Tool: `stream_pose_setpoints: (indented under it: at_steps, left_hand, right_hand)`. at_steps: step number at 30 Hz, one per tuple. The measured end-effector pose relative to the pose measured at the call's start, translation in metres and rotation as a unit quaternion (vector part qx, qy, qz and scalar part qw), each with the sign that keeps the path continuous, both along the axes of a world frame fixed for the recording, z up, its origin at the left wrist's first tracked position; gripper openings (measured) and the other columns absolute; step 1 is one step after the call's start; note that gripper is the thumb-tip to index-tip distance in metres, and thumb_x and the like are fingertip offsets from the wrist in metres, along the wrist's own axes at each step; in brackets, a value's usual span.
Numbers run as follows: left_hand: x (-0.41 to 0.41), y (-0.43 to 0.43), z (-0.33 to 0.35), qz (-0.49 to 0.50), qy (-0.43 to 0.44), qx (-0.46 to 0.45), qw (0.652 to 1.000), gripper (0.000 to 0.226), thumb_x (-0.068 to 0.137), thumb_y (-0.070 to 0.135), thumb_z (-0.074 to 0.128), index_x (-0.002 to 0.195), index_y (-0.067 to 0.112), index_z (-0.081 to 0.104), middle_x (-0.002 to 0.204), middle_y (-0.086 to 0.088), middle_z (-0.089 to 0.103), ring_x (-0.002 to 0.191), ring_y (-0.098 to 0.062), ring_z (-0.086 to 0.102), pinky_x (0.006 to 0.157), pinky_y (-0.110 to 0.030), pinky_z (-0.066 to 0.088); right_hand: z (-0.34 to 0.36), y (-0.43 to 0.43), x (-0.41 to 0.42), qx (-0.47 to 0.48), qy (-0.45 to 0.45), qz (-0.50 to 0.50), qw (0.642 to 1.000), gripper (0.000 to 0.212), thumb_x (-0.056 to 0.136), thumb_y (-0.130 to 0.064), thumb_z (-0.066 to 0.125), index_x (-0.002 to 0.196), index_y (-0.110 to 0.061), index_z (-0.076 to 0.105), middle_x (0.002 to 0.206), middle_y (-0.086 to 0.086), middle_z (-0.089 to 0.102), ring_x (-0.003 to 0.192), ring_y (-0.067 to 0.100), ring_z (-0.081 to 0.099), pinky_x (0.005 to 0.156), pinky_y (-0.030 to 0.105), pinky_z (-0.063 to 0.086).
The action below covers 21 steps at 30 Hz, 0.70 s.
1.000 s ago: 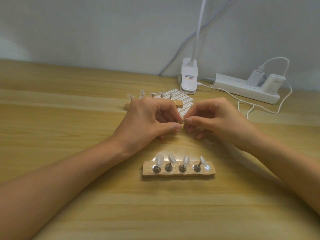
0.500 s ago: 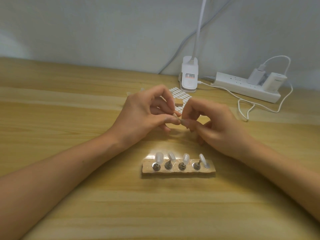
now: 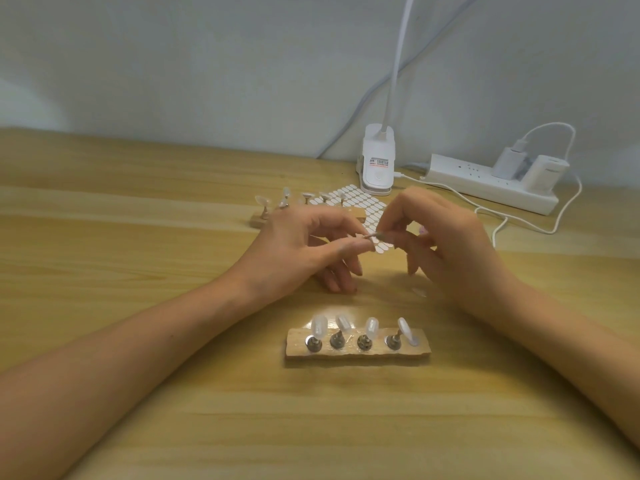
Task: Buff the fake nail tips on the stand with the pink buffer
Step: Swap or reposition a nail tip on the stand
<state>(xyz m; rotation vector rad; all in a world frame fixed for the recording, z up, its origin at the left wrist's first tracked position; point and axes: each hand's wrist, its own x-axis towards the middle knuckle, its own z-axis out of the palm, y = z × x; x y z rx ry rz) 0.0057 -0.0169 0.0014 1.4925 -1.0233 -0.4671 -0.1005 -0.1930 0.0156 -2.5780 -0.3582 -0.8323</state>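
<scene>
Wooden stand [image 3: 358,353], nail tips [image 3: 372,327], beyond them left grip [image 3: 298,251], right grip [image 3: 453,251], both pinching small piece [image 3: 376,235]

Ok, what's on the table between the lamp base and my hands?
A sheet of white oval stickers, its near end behind your fingers, seen in the head view.

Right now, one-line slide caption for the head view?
The left hand and right hand pinch a small piece together behind the wooden stand holding clear nail tips.
</scene>
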Motion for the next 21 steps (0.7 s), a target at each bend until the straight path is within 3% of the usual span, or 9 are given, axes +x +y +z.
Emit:
stream_pose_setpoints:
  at_steps: [4,8,13,17,21]
  left_hand:
    - [0.0010,0.0003,-0.0003,-0.007,0.002,0.003,1.000,0.013,0.088,0.020,0.070,0.093,0.008,0.072,0.071,-0.006,0.071,0.059,-0.025,0.072,0.055,-0.028,0.058]
    - [0.0005,0.0008,0.0004,-0.009,-0.002,0.006,1.000,0.011,0.088,0.018,0.071,0.089,0.007,0.073,0.075,-0.007,0.072,0.059,-0.023,0.071,0.054,-0.026,0.056]
    - [0.0010,0.0018,-0.0001,0.023,-0.046,-0.017,0.999,0.005,0.088,0.011,0.072,0.090,0.007,0.071,0.076,-0.004,0.072,0.058,-0.019,0.071,0.051,-0.024,0.052]
    - [-0.0017,0.0037,-0.0002,0.047,-0.126,-0.021,0.991,0.004,0.089,0.010,0.073,0.086,0.008,0.071,0.073,0.000,0.070,0.057,-0.014,0.071,0.048,-0.021,0.049]
    - [-0.0032,0.0043,0.0002,0.066,-0.206,-0.022,0.976,0.009,0.089,0.006,0.073,0.082,0.007,0.068,0.075,0.005,0.065,0.055,-0.011,0.071,0.051,-0.015,0.044]
  right_hand:
    - [-0.0013,-0.0047,-0.0023,-0.044,-0.028,0.009,0.999,0.022,0.097,-0.016,0.058,0.086,0.001,0.066,0.083,0.009,0.059,0.071,0.024,0.057,0.058,0.028,0.047]
    - [-0.0008,-0.0040,-0.0045,-0.075,-0.054,0.014,0.996,0.024,0.095,-0.021,0.061,0.088,0.000,0.070,0.085,0.008,0.063,0.074,0.019,0.060,0.063,0.024,0.049]
    - [0.0034,-0.0023,-0.0039,0.057,0.013,0.004,0.998,0.028,0.087,-0.033,0.065,0.084,-0.006,0.069,0.079,-0.005,0.063,0.072,0.007,0.061,0.047,0.028,0.050]
    - [0.0007,-0.0034,-0.0025,0.163,0.131,0.039,0.977,0.009,0.094,-0.019,0.064,0.085,-0.018,0.066,0.074,-0.004,0.065,0.064,0.013,0.061,0.037,0.031,0.049]
    - [0.0017,-0.0026,-0.0023,0.216,0.195,0.052,0.955,0.013,0.098,-0.012,0.061,0.086,-0.017,0.062,0.076,0.002,0.068,0.064,0.012,0.061,0.039,0.029,0.047]
